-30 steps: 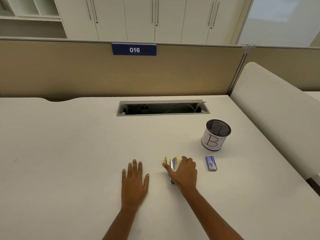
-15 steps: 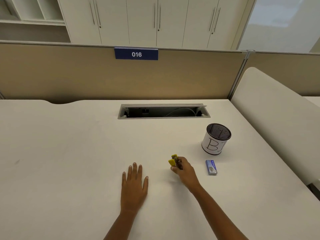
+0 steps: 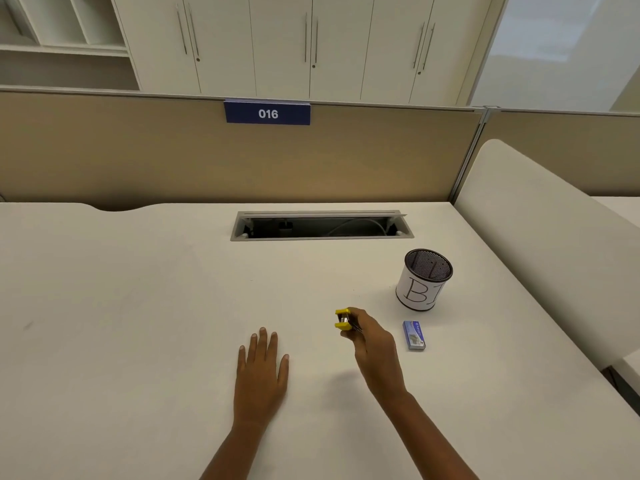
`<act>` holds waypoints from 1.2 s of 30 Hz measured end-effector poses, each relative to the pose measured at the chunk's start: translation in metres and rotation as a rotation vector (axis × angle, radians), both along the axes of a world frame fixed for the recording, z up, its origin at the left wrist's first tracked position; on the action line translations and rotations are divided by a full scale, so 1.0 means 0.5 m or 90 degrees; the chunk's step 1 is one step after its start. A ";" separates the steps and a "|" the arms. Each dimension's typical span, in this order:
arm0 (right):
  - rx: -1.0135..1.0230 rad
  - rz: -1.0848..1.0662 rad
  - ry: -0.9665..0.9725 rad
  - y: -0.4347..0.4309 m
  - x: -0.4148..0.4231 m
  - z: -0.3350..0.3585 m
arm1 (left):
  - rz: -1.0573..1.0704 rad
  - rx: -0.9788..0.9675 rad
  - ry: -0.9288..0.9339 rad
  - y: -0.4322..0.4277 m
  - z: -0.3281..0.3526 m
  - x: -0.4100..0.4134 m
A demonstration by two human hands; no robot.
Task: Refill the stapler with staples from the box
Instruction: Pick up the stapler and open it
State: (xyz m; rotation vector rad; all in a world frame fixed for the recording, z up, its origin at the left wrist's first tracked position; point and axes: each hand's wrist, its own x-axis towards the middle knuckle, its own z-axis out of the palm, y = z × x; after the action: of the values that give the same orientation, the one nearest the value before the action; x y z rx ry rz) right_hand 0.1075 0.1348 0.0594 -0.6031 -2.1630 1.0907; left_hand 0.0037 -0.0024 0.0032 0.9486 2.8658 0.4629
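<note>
A small yellow stapler is held above the white desk, its front end pointing left and away from me. My right hand is closed around its rear part, which the fingers hide. The small blue staple box lies flat and closed on the desk just right of that hand, not touched. My left hand rests palm down on the desk to the left, fingers spread, holding nothing.
A black mesh pen cup with a white paper label stands behind the box. An open cable tray is cut into the desk further back. A tan partition closes the far side and a white divider the right.
My right hand, which lay over the stapler on the desk, has closed on it and lifted it off the surface. The left hand has stayed flat.
</note>
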 end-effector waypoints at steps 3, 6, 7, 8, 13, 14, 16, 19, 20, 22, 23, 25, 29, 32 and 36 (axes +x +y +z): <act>-0.032 0.000 0.014 0.000 -0.004 0.009 | -0.003 -0.009 -0.011 -0.003 -0.002 0.001; -0.077 0.015 0.048 0.003 -0.006 0.026 | 0.003 0.003 -0.022 -0.005 -0.001 0.000; -0.072 0.030 0.044 0.004 -0.006 0.032 | 0.007 0.008 -0.028 -0.003 -0.001 0.000; -0.058 0.040 0.034 0.004 -0.005 0.036 | 0.014 0.022 -0.033 -0.002 -0.002 0.001; -0.056 0.025 0.017 0.002 -0.005 0.038 | 0.011 0.036 -0.019 -0.003 0.000 0.001; -0.073 0.026 0.014 0.002 -0.006 0.040 | 0.006 0.034 -0.013 -0.004 -0.001 0.001; -0.124 0.036 0.012 0.007 -0.008 0.041 | -0.003 0.024 -0.006 -0.004 0.000 -0.001; -0.181 0.029 0.012 0.010 -0.006 0.040 | -0.002 0.011 0.003 -0.005 -0.007 -0.003; -0.187 0.017 0.020 0.010 -0.005 0.038 | -0.001 0.005 0.003 -0.005 -0.008 -0.004; -0.209 -0.008 0.022 0.013 -0.002 0.039 | -0.004 -0.003 0.008 -0.006 -0.013 -0.005; -0.251 -0.006 0.015 0.018 -0.002 0.043 | -0.002 -0.006 0.010 -0.005 -0.014 -0.006; -0.454 0.068 0.014 0.022 0.000 0.050 | -0.005 -0.008 0.009 -0.006 -0.013 -0.008; -0.857 0.219 0.103 0.011 0.012 0.053 | -0.009 0.035 -0.012 0.000 -0.013 -0.009; -0.943 0.237 0.132 0.007 0.018 0.048 | 0.020 0.205 -0.130 0.012 -0.022 -0.012; -0.937 0.213 0.116 -0.001 0.016 0.035 | 0.037 0.472 -0.300 0.042 0.038 0.016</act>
State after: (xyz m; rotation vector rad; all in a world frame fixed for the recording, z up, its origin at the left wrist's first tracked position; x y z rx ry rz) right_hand 0.1155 0.1341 0.0770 -0.6535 -0.9793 2.7342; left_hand 0.0119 0.0184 0.0223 0.6818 2.2914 1.5783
